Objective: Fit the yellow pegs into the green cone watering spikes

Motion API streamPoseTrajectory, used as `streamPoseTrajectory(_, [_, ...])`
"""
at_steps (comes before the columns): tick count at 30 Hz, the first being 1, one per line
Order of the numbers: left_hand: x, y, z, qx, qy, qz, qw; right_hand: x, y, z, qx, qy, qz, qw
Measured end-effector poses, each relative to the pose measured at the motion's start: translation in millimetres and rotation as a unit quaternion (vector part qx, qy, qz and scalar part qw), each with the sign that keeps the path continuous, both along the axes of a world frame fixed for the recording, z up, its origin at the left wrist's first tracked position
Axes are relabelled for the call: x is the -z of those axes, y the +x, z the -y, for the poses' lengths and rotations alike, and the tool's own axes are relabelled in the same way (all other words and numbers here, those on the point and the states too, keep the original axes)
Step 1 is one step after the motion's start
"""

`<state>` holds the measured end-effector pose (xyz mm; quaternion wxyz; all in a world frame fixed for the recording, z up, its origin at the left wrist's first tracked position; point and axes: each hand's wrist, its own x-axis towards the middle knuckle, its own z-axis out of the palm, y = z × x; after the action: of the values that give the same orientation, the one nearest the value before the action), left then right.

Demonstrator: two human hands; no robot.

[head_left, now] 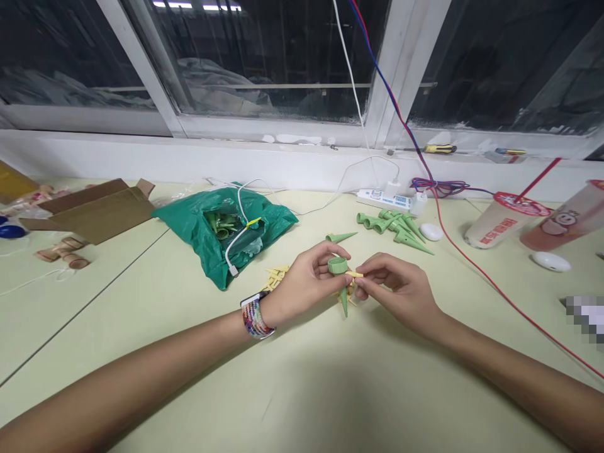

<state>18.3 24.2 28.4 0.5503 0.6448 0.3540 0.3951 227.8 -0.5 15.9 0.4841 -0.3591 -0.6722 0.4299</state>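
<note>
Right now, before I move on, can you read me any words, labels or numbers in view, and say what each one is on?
Nothing can be read for certain: the red print on the plastic cup and its lid, and the blue marks on the white power strip, are too small or blurred to read.

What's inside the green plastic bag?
Pale green plastic parts show through the opening of the green plastic bag, with a white cable lying across it. Anything deeper is covered by the bag and can't be seen.
</note>
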Motion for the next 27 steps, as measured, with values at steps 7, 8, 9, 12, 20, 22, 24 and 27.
streamPoseTrajectory(7, [-6.7, -1, 9, -0.035, 0.087, -0.051, 0.994, -3.6, 4, 0, -0.003, -0.038, 0.040, 0.998])
streamPoseTrajectory(8, [-7.6, -1, 10, -0.037, 0.114, -0.068, 0.990, -3.7, 4, 0, -0.008, -0.053, 0.053, 0.997])
streamPoseTrajectory(9, [-8.5, -1, 12, -0.037, 0.138, -0.083, 0.986, -3.6, 5, 0, -0.013, -0.067, 0.064, 0.996])
streamPoseTrajectory(12, [-9.8, -2, 13, -0.038, 0.172, -0.111, 0.978, -2.8, 6, 0, -0.019, -0.070, 0.070, 0.995])
streamPoseTrajectory(20, [-7.0, -1, 12, -0.031, 0.147, -0.099, 0.984, -6.8, 5, -1, -0.023, -0.039, 0.067, 0.997])
streamPoseTrajectory(22, [-6.7, -1, 13, -0.035, 0.154, -0.104, 0.982, -6.0, 6, -2, -0.034, -0.082, 0.084, 0.993])
streamPoseTrajectory(24, [-6.1, 0, 13, -0.040, 0.157, -0.110, 0.981, -3.9, 7, -4, -0.045, -0.074, 0.102, 0.991])
streamPoseTrajectory(27, [-4.7, -2, 9, -0.041, 0.142, -0.103, 0.984, -1.7, 10, -5, -0.031, 0.031, 0.123, 0.991])
